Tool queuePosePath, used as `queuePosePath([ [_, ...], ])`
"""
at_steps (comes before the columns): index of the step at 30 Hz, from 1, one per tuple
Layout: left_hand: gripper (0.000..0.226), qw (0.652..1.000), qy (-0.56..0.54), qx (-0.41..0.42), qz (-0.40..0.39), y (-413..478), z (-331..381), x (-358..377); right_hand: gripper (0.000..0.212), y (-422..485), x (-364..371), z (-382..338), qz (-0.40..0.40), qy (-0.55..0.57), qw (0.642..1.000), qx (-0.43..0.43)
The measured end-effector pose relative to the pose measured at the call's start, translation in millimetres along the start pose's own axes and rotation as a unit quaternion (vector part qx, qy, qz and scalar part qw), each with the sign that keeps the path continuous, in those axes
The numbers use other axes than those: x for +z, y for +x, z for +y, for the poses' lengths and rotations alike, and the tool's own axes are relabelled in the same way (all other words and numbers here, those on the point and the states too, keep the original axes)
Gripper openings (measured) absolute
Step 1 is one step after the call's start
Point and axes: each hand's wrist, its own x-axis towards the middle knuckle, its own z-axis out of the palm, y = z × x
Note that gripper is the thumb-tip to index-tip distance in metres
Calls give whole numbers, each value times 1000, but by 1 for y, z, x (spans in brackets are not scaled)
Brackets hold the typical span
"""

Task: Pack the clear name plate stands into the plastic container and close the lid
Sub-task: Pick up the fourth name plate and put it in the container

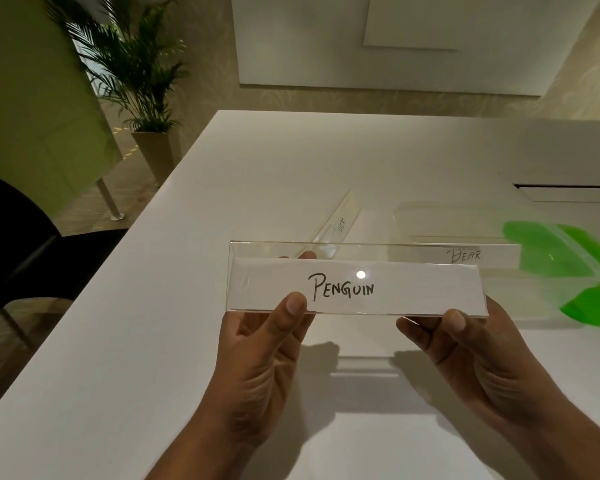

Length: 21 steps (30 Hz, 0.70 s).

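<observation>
Pinching the lower edge of the Penguin stand (pixel 357 287) at mid-frame above the desk (pixel 153 323), the left hand (pixel 260 344) and right hand (pixel 471 351) are gripping it, thumbs in front. Packing is under way, and the stand is probably going rightward next, into the clear container (pixel 430 220). Blur is hiding whether the Bear stand (pixel 465 255) is lying inside, and it is smearing the green lid (pixel 541 247).

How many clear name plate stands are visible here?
3. The PENGUIN stand is held by left hand and right hand; the TIGER stand lies on the table behind it; the BEAR stand seems inside the clear container. Others may be hidden.
</observation>
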Motion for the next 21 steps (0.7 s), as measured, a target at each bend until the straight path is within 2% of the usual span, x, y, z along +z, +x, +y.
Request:
queuePosePath([
  [8,54,1000,-8,3,-3,-2,3,1,70,-2,0,-2,-15,-4,1000,11],
  [12,58,1000,-15,-2,-10,-1,5,1,90,3,-4,-19,-53,-23,998,36],
  [14,58,1000,-6,-9,-13,-1,6,-1,93,8,-6,-34,-60,-54,996,43],
  [16,55,999,23,-14,-28,-1,6,-2,86,14,-10,-49,-50,-108,993,20],
  [17,54,998,46,-15,-40,-2,6,-2,74,16,-10,-57,-43,-161,986,-8],
  [19,54,994,94,-20,-58,-2,4,-2,49,21,-9,-68,-52,-281,957,-55],
  [21,58,987,142,-23,-64,-3,0,-2,43,23,-8,-77,-90,-379,918,-71],
])
